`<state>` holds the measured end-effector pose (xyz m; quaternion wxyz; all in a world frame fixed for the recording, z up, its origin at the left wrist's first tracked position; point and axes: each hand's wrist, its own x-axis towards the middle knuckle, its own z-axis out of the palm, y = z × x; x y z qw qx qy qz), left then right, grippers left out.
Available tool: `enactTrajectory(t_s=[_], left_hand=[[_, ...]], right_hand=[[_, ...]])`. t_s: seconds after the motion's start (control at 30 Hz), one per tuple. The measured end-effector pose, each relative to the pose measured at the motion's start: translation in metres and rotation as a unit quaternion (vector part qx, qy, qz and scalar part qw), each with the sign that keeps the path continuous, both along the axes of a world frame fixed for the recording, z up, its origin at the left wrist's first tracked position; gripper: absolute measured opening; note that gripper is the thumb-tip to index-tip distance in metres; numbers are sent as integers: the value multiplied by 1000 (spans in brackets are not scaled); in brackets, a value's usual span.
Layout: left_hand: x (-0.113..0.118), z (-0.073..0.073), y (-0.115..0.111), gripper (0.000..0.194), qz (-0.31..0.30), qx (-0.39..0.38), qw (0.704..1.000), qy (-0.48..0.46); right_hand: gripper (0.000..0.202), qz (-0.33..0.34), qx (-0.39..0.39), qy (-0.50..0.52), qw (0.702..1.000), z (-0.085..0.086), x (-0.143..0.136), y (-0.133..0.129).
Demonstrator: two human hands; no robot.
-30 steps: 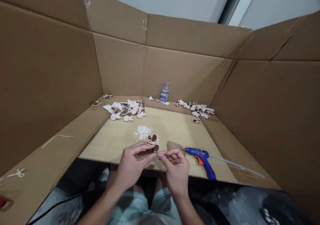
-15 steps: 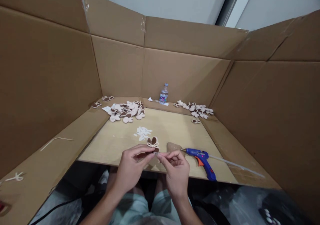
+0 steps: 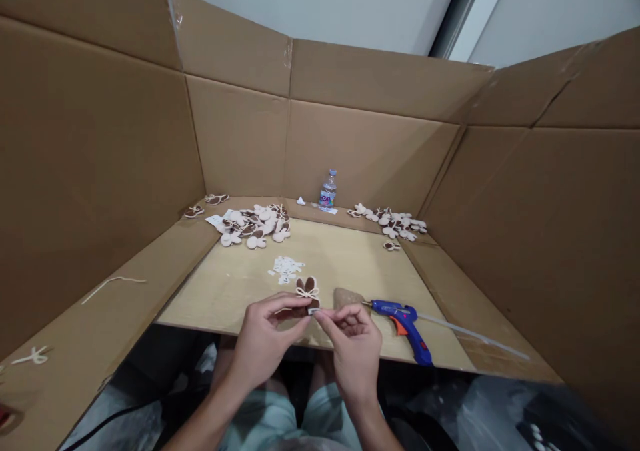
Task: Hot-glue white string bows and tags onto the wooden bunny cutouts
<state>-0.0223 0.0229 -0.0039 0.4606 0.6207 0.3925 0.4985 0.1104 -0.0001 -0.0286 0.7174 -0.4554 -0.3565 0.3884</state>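
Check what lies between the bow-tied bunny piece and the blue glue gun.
In the head view, a brownish pad lies between the bunny piece and the glue gun, by its nozzle; the right hand partly hides the pad.

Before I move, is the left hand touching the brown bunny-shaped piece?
Touching. The head view shows the left hand's fingertips pressed on the brown bunny-shaped piece, overlapping its left side just below the cream bow.

From here I see matt brown cardboard walls [image 3: 375, 151], a smooth wood-look worktop [image 3: 345, 257], a clear plastic bottle [image 3: 328, 191] and a blue plastic glue gun [image 3: 407, 321].
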Motion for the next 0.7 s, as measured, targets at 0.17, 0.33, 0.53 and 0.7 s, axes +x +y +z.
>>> enactTrajectory(t_s=[0.17, 0.33, 0.53, 0.7], left_hand=[[0, -1, 0, 16, 3, -3, 1000, 6], [-1, 0, -1, 12, -14, -36, 999, -25], [-4, 3, -2, 11, -72, -82, 991, -74], [-5, 7, -1, 12, -95, -97, 988, -72]], right_hand=[[34, 2, -10, 12, 1000, -1, 1, 0], [35, 18, -23, 43, 999, -3, 3, 0], [36, 124, -21, 133, 983, 1, 9, 3], [46, 238, -19, 99, 966, 5, 25, 5]])
